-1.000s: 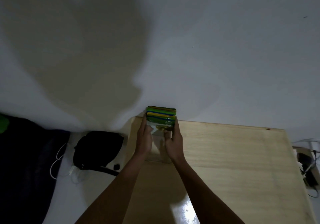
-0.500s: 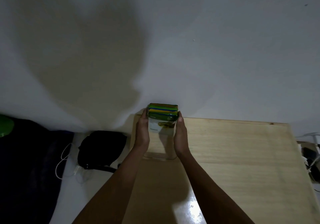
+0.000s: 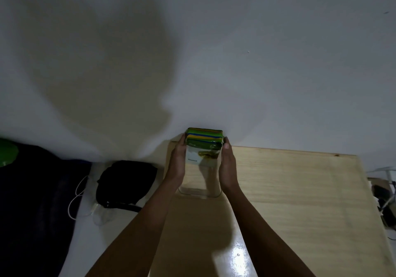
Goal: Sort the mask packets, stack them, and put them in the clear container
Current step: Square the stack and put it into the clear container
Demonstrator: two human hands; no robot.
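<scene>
1 packet stack [image 3: 204,139], 2 hands

1. Two hands: the left hand [image 3: 177,161] and the right hand [image 3: 228,165], one on each side of the container.
2. One clear container [image 3: 200,187] on the table.
3. One stack of mask packets [image 3: 204,139]. Several coloured edges show in green, yellow and blue; the exact number cannot be told.
4. One wooden table [image 3: 300,201].
5. One black bag [image 3: 126,180] to the left of the table.
6. One white cable [image 3: 74,199] beside the bag.
7. One green object [image 3: 7,151] at the left edge, only partly in view.
</scene>
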